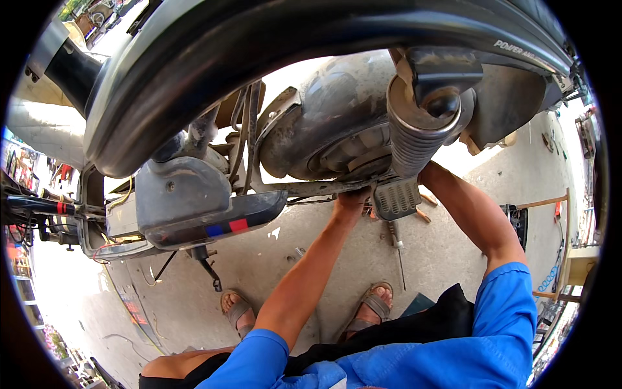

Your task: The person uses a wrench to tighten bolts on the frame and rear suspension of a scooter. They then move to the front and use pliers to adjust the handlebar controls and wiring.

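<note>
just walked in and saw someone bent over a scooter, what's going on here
A person in blue sleeves is reaching with both hands in by the wheel of a scooter. The left hand is at a metal bar beside the wheel, its fingers hidden. The right hand goes mostly out of sight behind the spring, so what it touches cannot be seen. A long thin tool lies on the floor near the right foot.
</note>
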